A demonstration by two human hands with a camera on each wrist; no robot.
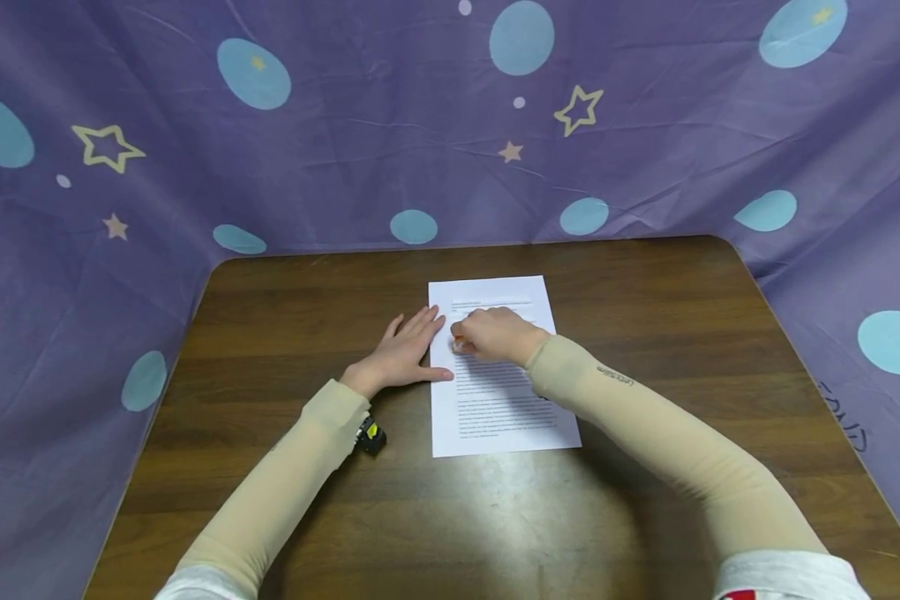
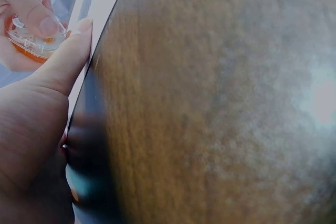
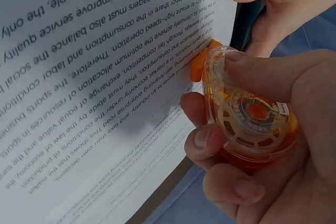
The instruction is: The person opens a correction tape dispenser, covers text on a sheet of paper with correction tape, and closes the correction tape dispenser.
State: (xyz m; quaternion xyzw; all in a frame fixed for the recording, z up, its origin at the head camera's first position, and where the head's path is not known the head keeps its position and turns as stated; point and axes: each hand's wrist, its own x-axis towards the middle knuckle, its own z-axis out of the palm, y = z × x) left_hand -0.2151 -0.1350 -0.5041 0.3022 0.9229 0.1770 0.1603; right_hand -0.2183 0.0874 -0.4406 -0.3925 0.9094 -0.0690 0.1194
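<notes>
A printed sheet [image 1: 495,379] is laid on the wooden table [image 1: 307,308], with wood left bare to its left and right. At the sheet's left edge the left hand [image 1: 399,357] is spread flat, its fingers straight and nothing held in its grip; the paper is met by fingertips and thumb only along that margin. By the right hand [image 1: 498,333] a clear and orange correction tape dispenser [image 3: 252,114] is held over the left part of the sheet, the grip closed firmly around its body between thumb and curled fingers. Its orange tip [image 3: 198,66] is placed near the beginnings of the printed lines; whether the paper is touched by it cannot be told

From here, the sheet could be twisted or dragged rightward if the dispenser is pulled hard, since the right side is not pinned by any hand. A lifted or broken strip of tape could be caused by a tilted tip or uneven pressure. Because the lines are closely set, a neighbouring one could be covered if the tip is slightly misplaced
</notes>
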